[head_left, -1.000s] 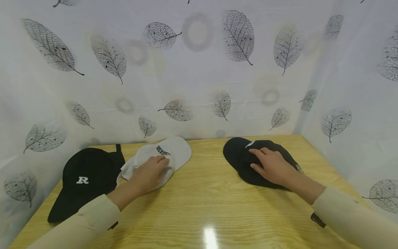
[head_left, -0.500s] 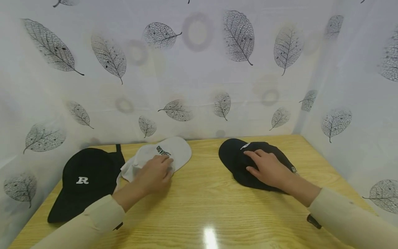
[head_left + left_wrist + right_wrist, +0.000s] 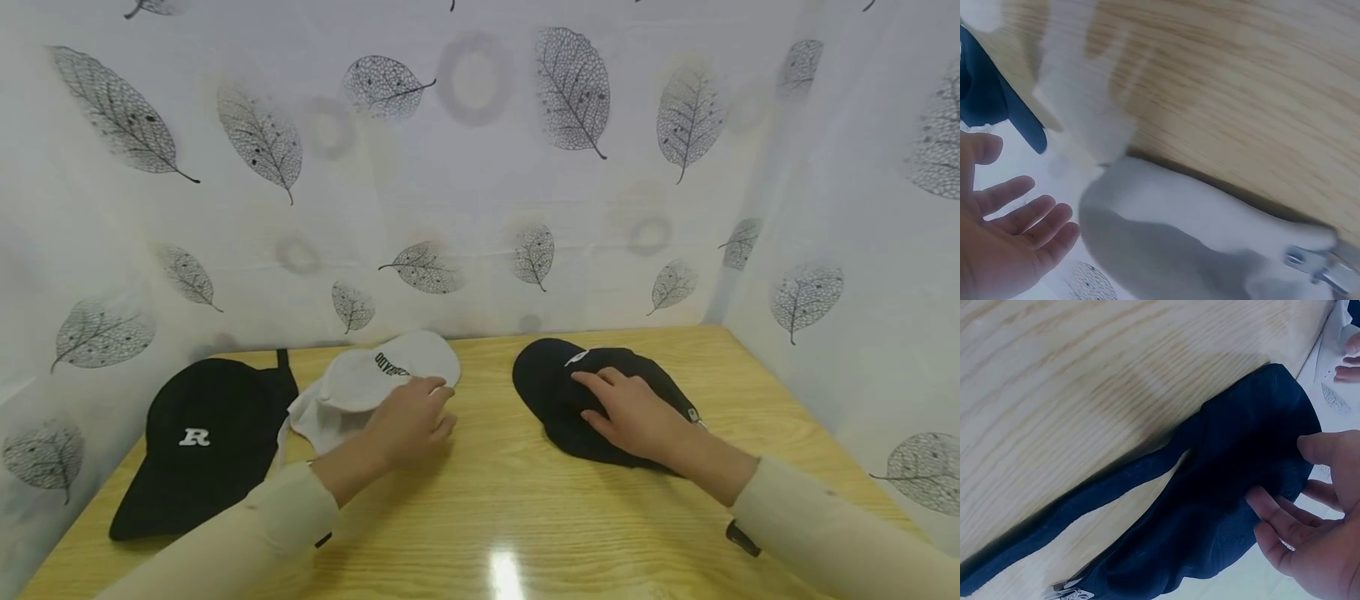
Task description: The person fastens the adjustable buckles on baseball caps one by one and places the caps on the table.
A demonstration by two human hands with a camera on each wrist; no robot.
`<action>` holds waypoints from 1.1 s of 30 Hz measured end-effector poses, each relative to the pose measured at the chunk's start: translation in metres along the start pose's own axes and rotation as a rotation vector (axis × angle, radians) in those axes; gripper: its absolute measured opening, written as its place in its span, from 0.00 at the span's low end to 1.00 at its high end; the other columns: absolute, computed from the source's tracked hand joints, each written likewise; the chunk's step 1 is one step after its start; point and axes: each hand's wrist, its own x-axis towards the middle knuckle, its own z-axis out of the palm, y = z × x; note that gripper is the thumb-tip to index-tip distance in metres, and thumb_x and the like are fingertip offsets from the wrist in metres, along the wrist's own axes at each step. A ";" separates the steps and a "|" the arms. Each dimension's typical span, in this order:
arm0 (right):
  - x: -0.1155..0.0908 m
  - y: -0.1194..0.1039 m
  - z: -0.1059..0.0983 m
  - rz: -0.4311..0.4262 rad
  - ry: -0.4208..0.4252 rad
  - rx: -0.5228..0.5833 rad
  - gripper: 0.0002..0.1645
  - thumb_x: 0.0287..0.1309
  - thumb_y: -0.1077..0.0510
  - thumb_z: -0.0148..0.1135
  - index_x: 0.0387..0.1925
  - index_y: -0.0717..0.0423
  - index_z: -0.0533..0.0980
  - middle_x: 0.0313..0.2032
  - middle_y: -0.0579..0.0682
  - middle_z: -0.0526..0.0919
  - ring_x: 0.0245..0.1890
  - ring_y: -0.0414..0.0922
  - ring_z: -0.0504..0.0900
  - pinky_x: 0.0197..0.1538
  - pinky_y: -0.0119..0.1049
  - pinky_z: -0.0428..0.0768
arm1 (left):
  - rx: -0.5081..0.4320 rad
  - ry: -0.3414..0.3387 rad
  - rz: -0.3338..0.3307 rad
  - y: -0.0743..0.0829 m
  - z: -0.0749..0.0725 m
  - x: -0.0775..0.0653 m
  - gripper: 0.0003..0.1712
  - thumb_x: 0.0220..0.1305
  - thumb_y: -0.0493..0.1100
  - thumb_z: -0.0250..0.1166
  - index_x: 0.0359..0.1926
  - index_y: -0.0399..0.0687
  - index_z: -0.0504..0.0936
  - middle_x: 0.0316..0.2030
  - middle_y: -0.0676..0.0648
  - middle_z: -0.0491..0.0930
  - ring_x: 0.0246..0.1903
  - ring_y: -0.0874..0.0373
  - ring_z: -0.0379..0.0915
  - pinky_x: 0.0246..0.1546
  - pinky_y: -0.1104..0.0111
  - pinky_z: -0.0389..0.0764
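My right hand [image 3: 637,421] lies over the crown of a dark navy baseball cap [image 3: 543,379] right of centre, brim toward the left. In the right wrist view its bent fingers [image 3: 1275,519] and thumb hold the crown, with the back strap [image 3: 1091,500] looping along the tabletop. Loose-fingered, my left hand [image 3: 408,425] hovers beside a white baseball cap [image 3: 356,387] with dark green lettering. The left wrist view shows that hand's palm [image 3: 997,256] with nothing in it, next to the white cap [image 3: 1160,212]. Part of the white cap's brim is hidden behind the left fingers.
Farther left on the wooden table [image 3: 517,500] sits a black cap [image 3: 213,408] with a white letter R, close against the white cap's strap. A white curtain [image 3: 465,183] with leaf prints closes off the back and sides.
My right hand and the navy cap have slid left together toward the middle. My left hand has come off the white cap's crown and moved right; the white cap stays in place.
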 end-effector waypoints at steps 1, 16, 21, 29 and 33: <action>0.000 -0.001 0.001 -0.005 0.002 -0.001 0.34 0.59 0.55 0.70 0.64 0.61 0.72 0.48 0.58 0.80 0.43 0.52 0.80 0.46 0.53 0.78 | -0.008 -0.011 0.003 0.002 0.000 0.001 0.19 0.64 0.45 0.63 0.51 0.37 0.82 0.51 0.37 0.82 0.50 0.42 0.79 0.51 0.50 0.80; 0.003 -0.011 0.001 -0.042 0.011 -0.003 0.35 0.56 0.57 0.72 0.64 0.61 0.72 0.47 0.59 0.80 0.32 0.48 0.79 0.43 0.48 0.81 | -0.007 -0.125 0.067 0.048 0.006 0.035 0.22 0.71 0.50 0.58 0.56 0.40 0.81 0.55 0.41 0.80 0.55 0.45 0.77 0.56 0.54 0.78; 0.004 -0.014 0.002 -0.053 0.021 -0.017 0.35 0.55 0.56 0.73 0.63 0.63 0.73 0.45 0.58 0.81 0.29 0.46 0.78 0.40 0.45 0.81 | 0.003 -0.146 0.077 0.061 0.008 0.042 0.22 0.72 0.51 0.56 0.57 0.42 0.80 0.56 0.43 0.81 0.55 0.48 0.78 0.58 0.57 0.78; 0.006 -0.022 0.002 -0.039 -0.016 -0.026 0.35 0.57 0.55 0.71 0.64 0.64 0.72 0.46 0.58 0.81 0.36 0.49 0.81 0.41 0.46 0.81 | 0.049 -0.192 0.062 0.071 0.015 0.049 0.25 0.73 0.55 0.55 0.60 0.43 0.79 0.56 0.45 0.80 0.54 0.50 0.78 0.52 0.57 0.81; 0.007 -0.025 0.003 -0.048 -0.018 -0.011 0.35 0.57 0.56 0.71 0.64 0.65 0.72 0.47 0.58 0.81 0.34 0.47 0.81 0.40 0.43 0.82 | 0.088 -0.225 0.057 0.074 0.019 0.053 0.26 0.74 0.56 0.53 0.61 0.43 0.78 0.57 0.46 0.80 0.54 0.51 0.78 0.51 0.58 0.81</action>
